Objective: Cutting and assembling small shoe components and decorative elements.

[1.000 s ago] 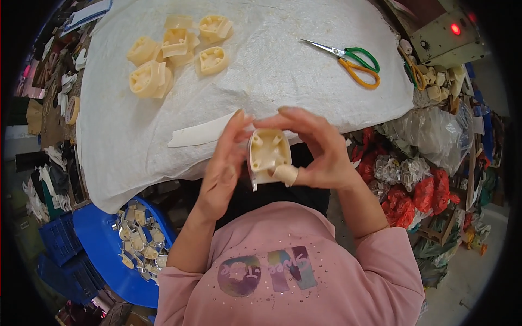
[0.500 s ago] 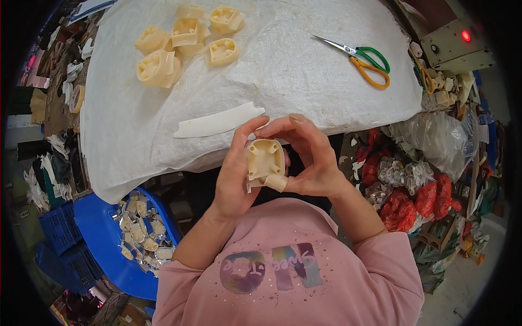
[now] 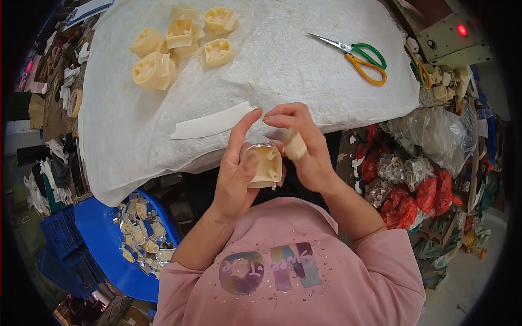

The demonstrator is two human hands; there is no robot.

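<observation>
My left hand grips a hollow cream plastic piece over the table's near edge, its open side with inner posts facing up. A shiny silvery strip runs along the rim of the piece. The left thumb lies over its near left side, and the index finger stretches toward the table. Just right of the piece, my right hand has its fingers apart, with nothing seen in them. A beige wrap covers the right thumb, slightly blurred. Beyond the hands, a curved white strip lies on the white sheet.
Several similar cream pieces stand at the far left of the white-covered table. Scissors with green and orange handles lie far right. A blue basin at lower left holds finished-looking pieces. Red plastic bags sit at right.
The right hand has come away from the piece, its wrapped thumb lifting. In the left hand the piece has tilted and turned, and the left thumb has moved over it.
</observation>
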